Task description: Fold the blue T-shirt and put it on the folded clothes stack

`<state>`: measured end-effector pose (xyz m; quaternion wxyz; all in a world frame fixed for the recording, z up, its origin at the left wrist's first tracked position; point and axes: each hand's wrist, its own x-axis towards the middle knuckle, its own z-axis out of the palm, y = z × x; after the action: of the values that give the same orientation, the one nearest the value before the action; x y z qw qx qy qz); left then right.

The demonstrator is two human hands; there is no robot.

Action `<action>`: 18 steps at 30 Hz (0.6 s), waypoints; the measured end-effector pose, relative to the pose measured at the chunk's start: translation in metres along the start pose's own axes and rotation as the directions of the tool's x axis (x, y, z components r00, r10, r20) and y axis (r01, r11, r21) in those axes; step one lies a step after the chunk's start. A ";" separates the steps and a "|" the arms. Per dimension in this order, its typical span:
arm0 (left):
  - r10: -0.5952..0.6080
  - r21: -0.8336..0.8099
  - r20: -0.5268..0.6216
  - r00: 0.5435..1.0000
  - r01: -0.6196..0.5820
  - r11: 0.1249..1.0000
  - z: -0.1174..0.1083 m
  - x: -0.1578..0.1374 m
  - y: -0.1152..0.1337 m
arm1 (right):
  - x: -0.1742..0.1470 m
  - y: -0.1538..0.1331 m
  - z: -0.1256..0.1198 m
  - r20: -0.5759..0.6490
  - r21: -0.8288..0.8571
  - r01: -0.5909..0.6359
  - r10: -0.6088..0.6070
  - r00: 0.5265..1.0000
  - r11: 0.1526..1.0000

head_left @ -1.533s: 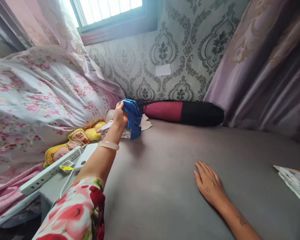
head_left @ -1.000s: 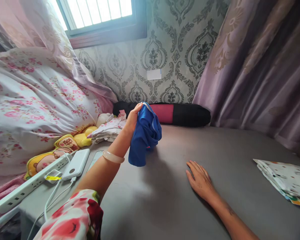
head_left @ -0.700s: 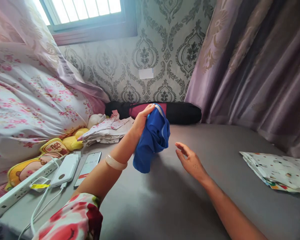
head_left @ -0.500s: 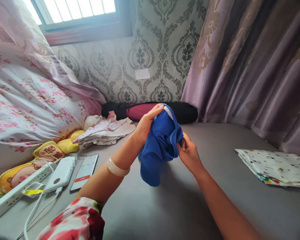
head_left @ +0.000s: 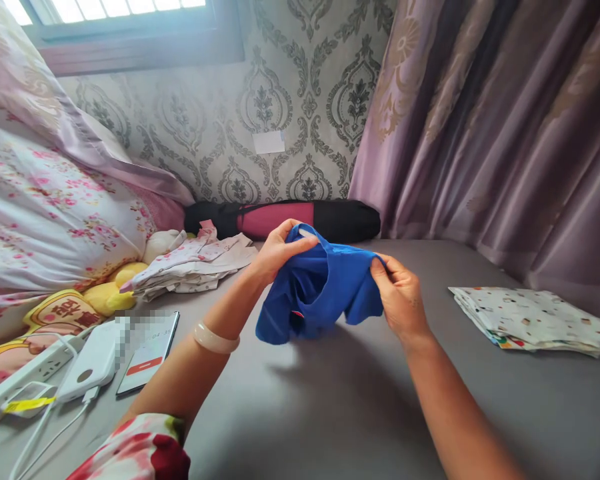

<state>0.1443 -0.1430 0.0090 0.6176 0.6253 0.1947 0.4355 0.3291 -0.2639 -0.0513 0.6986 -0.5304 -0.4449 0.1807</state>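
A small blue T-shirt (head_left: 325, 280) hangs between my hands, held up above the grey sheet. My left hand (head_left: 283, 252) pinches it at the neckline, thumb over the collar where a pale strip shows inside. At the other end my right hand (head_left: 399, 293) is closed on the cloth's edge, thumb against fingers, near what looks like a shoulder or sleeve. The lower part droops in folds, and a small red and white spot peeks out of one fold. A pale bangle (head_left: 216, 339) circles my left forearm.
Folded light clothes (head_left: 190, 263) lie at the left, beside yellow plush toys (head_left: 110, 293). Nearer are a phone (head_left: 150, 353), a white power bank (head_left: 94, 360), cables and a power strip (head_left: 35, 370). At right lies folded patterned cloth (head_left: 535, 320). A black and pink bag (head_left: 275, 219) rests against the wall.
The T-shirt was bunched and hanging down; now it is stretched sideways between my hands. My right hand has moved up and right and grips its edge. The view has shifted slightly right.
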 end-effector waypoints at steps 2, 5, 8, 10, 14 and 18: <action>0.012 0.162 0.004 1.000 -0.013 0.987 -0.001 0.001 -0.007 | 0.001 -0.009 -0.007 -0.024 -0.004 -0.020 0.020 1.000 1.000; 0.052 0.327 -0.017 0.998 -0.044 0.944 0.003 0.002 -0.015 | 0.001 -0.024 -0.017 -0.024 -0.071 -0.061 0.060 0.998 0.996; 0.097 0.394 -0.095 0.991 -0.052 0.918 0.011 0.002 -0.022 | 0.002 -0.032 -0.026 0.052 -0.176 -0.075 0.085 0.995 0.981; 0.106 0.395 -0.122 0.987 -0.050 0.917 0.018 0.000 -0.025 | 0.005 -0.034 -0.032 0.149 -0.248 -0.076 0.116 0.982 0.966; 0.101 0.354 -0.097 0.990 -0.061 0.933 0.031 -0.004 -0.028 | 0.008 -0.025 -0.044 0.297 -0.417 -0.061 0.199 0.934 0.907; 0.113 0.350 -0.088 0.990 -0.076 0.934 0.039 -0.005 -0.030 | 0.006 -0.011 -0.042 0.379 -0.404 0.003 0.165 0.910 0.915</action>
<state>0.1809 -0.1660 -0.0154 0.4652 0.7086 0.2704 0.4565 0.3643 -0.2879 -0.0405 0.4609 -0.6298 -0.5843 0.2225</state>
